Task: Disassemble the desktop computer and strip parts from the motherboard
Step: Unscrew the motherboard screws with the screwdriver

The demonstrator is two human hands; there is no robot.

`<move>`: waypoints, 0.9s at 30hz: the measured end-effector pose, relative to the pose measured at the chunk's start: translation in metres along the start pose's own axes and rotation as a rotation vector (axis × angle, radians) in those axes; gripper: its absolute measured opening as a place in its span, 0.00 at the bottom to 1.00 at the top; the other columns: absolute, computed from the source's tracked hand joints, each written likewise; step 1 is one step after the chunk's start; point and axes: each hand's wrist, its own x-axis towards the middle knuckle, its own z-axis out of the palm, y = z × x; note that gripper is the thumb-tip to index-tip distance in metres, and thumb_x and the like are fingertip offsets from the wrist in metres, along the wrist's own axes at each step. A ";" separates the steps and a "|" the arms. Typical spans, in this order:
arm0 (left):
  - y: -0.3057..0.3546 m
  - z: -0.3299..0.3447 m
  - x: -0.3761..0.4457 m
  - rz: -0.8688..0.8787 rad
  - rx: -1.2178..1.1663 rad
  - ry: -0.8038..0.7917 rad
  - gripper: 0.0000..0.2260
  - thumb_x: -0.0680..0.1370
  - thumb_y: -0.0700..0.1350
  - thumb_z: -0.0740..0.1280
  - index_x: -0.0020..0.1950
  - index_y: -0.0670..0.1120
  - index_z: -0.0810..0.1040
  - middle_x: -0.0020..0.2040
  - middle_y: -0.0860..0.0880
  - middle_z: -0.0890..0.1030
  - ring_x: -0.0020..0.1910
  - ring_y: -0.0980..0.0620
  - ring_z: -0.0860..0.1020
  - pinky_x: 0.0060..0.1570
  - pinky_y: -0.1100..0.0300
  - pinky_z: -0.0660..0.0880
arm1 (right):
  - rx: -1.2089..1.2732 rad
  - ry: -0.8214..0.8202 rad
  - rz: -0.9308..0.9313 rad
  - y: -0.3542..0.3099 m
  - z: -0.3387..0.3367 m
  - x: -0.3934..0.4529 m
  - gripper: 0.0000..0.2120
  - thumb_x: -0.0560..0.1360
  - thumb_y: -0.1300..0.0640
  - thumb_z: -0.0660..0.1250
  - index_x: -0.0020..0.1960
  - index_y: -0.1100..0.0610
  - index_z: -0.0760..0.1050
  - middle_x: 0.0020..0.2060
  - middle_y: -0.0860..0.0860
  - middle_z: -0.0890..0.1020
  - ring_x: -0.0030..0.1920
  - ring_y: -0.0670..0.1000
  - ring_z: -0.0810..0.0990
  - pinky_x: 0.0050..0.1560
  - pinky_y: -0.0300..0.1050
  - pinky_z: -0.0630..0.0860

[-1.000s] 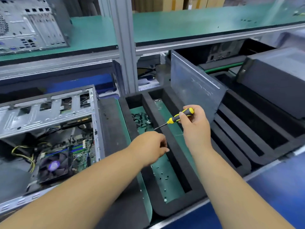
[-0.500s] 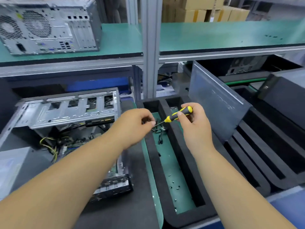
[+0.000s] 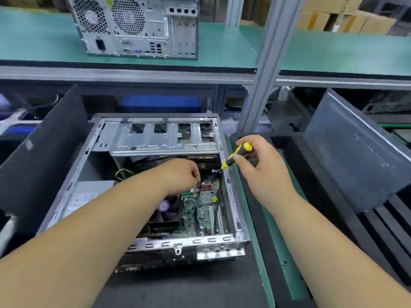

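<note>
An open desktop case (image 3: pixel 231 196) lies on its side in front of me, its green motherboard (image 3: pixel 206 210) and black CPU fan (image 3: pixel 166 207) exposed under a metal drive cage (image 3: pixel 164 138). My right hand (image 3: pixel 264 172) grips a yellow-and-black screwdriver (image 3: pixel 236 155), its tip pointing down-left over the case's right edge. My left hand (image 3: pixel 180 176) hovers inside the case above the board with curled fingers; whether it holds anything is hidden.
A second computer tower (image 3: pixel 138 25) stands on the green upper shelf. Black foam trays (image 3: pixel 295 196) with slots lie to the right, and a grey side panel (image 3: pixel 355 156) leans in them. A black panel (image 3: pixel 44 156) stands at the left. Cardboard boxes (image 3: pixel 333 18) sit behind.
My view swung left from the foam tray to the open case. Both hands moved left with it, the left one now inside the case, the right still holding the screwdriver.
</note>
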 end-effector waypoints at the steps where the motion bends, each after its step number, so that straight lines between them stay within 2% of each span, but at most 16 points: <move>1: 0.000 0.001 0.004 0.024 0.041 -0.045 0.08 0.77 0.43 0.64 0.52 0.51 0.81 0.50 0.52 0.81 0.48 0.51 0.78 0.50 0.59 0.75 | -0.098 -0.042 -0.016 -0.001 0.006 0.004 0.09 0.78 0.55 0.67 0.51 0.42 0.71 0.43 0.40 0.78 0.46 0.44 0.76 0.46 0.43 0.73; 3: 0.000 0.004 0.015 0.075 0.143 -0.122 0.11 0.77 0.44 0.64 0.57 0.50 0.80 0.55 0.51 0.81 0.53 0.49 0.78 0.52 0.60 0.73 | -0.315 -0.121 -0.074 -0.004 0.016 0.011 0.08 0.77 0.54 0.68 0.53 0.43 0.72 0.41 0.39 0.76 0.47 0.49 0.75 0.50 0.50 0.70; 5: 0.001 0.008 0.027 0.111 0.235 -0.190 0.12 0.78 0.45 0.63 0.61 0.48 0.77 0.57 0.48 0.80 0.55 0.46 0.77 0.51 0.58 0.73 | -0.555 -0.172 -0.167 -0.008 0.026 0.017 0.09 0.76 0.53 0.70 0.54 0.46 0.74 0.37 0.38 0.70 0.48 0.52 0.73 0.52 0.51 0.67; 7: 0.002 0.015 0.038 0.154 0.300 -0.245 0.14 0.79 0.45 0.62 0.64 0.45 0.75 0.58 0.45 0.80 0.55 0.44 0.78 0.52 0.55 0.74 | -0.678 -0.213 -0.204 -0.009 0.033 0.021 0.09 0.76 0.52 0.71 0.54 0.49 0.76 0.36 0.40 0.69 0.49 0.54 0.72 0.52 0.52 0.65; 9: 0.000 0.022 0.047 0.204 0.312 -0.291 0.15 0.79 0.44 0.62 0.66 0.44 0.74 0.60 0.44 0.79 0.56 0.43 0.78 0.56 0.51 0.76 | -0.713 -0.241 -0.186 -0.009 0.039 0.023 0.10 0.75 0.52 0.71 0.56 0.49 0.76 0.39 0.42 0.73 0.51 0.54 0.72 0.54 0.52 0.64; 12: -0.006 0.031 0.055 0.243 0.280 -0.304 0.17 0.78 0.43 0.63 0.66 0.44 0.74 0.61 0.44 0.79 0.57 0.43 0.78 0.57 0.50 0.76 | -0.759 -0.264 -0.164 -0.005 0.047 0.024 0.10 0.75 0.54 0.71 0.56 0.48 0.76 0.44 0.44 0.78 0.53 0.52 0.71 0.54 0.49 0.61; 18: -0.021 0.037 0.064 0.244 0.193 -0.231 0.17 0.77 0.43 0.64 0.66 0.50 0.76 0.63 0.48 0.78 0.57 0.46 0.77 0.51 0.60 0.74 | -0.802 -0.285 -0.163 0.001 0.057 0.021 0.11 0.73 0.58 0.72 0.54 0.50 0.78 0.37 0.41 0.68 0.51 0.54 0.70 0.53 0.51 0.62; 24: -0.022 0.038 0.065 0.285 0.282 -0.282 0.22 0.78 0.45 0.62 0.71 0.60 0.69 0.65 0.45 0.69 0.59 0.42 0.74 0.58 0.51 0.75 | -0.823 -0.297 -0.141 0.004 0.062 0.023 0.10 0.74 0.57 0.71 0.54 0.50 0.78 0.40 0.40 0.69 0.52 0.53 0.69 0.54 0.50 0.61; 27: -0.021 0.039 0.065 0.286 0.318 -0.295 0.22 0.79 0.45 0.61 0.71 0.63 0.68 0.66 0.45 0.67 0.62 0.41 0.71 0.60 0.49 0.73 | -0.809 -0.295 -0.120 0.004 0.061 0.022 0.10 0.74 0.58 0.71 0.55 0.51 0.78 0.41 0.41 0.68 0.53 0.53 0.69 0.56 0.51 0.62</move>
